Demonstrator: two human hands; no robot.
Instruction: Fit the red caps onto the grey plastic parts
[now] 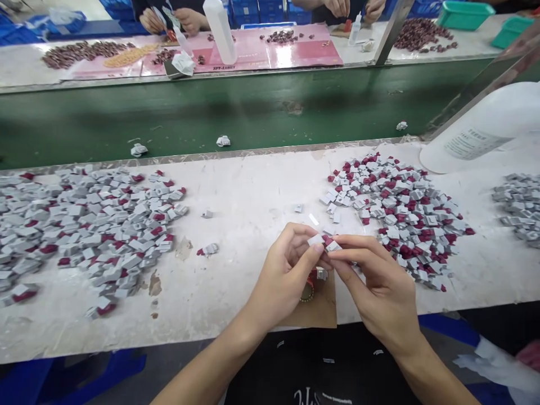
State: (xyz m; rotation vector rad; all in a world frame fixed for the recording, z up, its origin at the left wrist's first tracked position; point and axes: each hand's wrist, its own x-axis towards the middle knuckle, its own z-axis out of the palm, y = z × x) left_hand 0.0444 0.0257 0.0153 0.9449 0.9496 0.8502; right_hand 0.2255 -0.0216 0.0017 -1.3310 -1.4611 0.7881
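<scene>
Between my two hands, over the front of the table, is a small grey and dark-red plastic piece. My left hand pinches its grey left end between thumb and fingers. On the other end, the fingertips of my right hand are closed around a grey part. Just below my hands lies a brown board, with a round, beaded-edge metal item partly hidden by my left hand. Close beyond my fingers, a loose grey piece rests on the table.
Heaps of grey and dark-red pieces lie left and right; a grey heap sits far right. A large white bottle leans at right. Beyond the green divider, other people's hands work at a pink mat.
</scene>
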